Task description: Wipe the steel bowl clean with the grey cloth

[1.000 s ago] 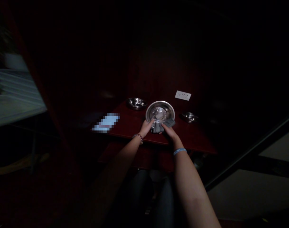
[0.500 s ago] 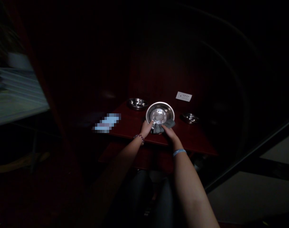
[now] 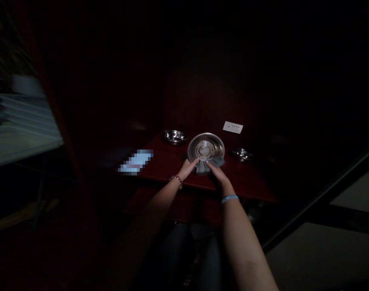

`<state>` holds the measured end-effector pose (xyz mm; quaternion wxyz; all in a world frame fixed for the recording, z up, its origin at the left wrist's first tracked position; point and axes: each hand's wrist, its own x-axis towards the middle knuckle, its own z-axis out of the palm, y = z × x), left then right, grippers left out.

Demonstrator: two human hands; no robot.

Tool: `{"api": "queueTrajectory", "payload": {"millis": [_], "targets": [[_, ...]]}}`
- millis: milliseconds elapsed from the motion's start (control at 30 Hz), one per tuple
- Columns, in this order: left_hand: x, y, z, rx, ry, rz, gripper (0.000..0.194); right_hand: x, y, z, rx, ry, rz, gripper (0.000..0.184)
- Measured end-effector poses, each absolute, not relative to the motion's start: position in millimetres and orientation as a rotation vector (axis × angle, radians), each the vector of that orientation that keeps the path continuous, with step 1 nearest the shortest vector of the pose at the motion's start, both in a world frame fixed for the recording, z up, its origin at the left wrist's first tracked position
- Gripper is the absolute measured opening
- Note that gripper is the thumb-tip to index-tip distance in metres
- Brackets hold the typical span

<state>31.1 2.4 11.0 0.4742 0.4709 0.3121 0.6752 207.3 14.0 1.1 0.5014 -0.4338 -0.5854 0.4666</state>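
Note:
A shiny steel bowl (image 3: 214,144) is tilted up so that its inside faces me, above the dark red desk (image 3: 160,165). My left hand (image 3: 186,169) is closed on the bowl's lower left rim, thumb on the inside. At the lower right rim, my right hand (image 3: 218,173) presses a grey cloth (image 3: 202,167) against the bowl with its thumb. The fingers of both hands are mostly hidden under the bowl and cloth. One smaller steel bowl (image 3: 174,137) sits behind on the left, and another steel bowl (image 3: 242,154) sits to the right.
A white socket plate (image 3: 232,127) is on the back panel. At the desk's left edge lies a bright pixelated rectangle (image 3: 136,161). Stacked pale trays (image 3: 29,115) stand on a table (image 3: 23,141) at far left. Dark side panels enclose the desk.
The thumbs have come closer together at the bowl's lower rim, and the bowl has tilted slightly. The whole view has shifted a little, so things sit slightly lower.

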Motion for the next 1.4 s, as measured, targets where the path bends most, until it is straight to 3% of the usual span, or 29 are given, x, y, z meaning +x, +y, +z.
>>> {"api": "queueTrajectory", "payload": {"millis": [200, 500, 867, 1400], "targets": [[31, 3, 6, 1.155, 0.867, 1.518, 0.025, 204, 7, 8, -1.098, -1.341, 1.154, 0.056], [32, 1, 6, 1.047, 0.912, 1.633, 0.016, 201, 7, 8, -1.12, -1.355, 1.12, 0.053], [27, 16, -5, 1.351, 1.222, 1.409, 0.029, 198, 12, 4, -1.119, -1.244, 1.195, 0.051], [28, 17, -3, 1.454, 1.247, 1.377, 0.027, 205, 23, -6, -1.204, -1.08, 0.853, 0.044]]}}
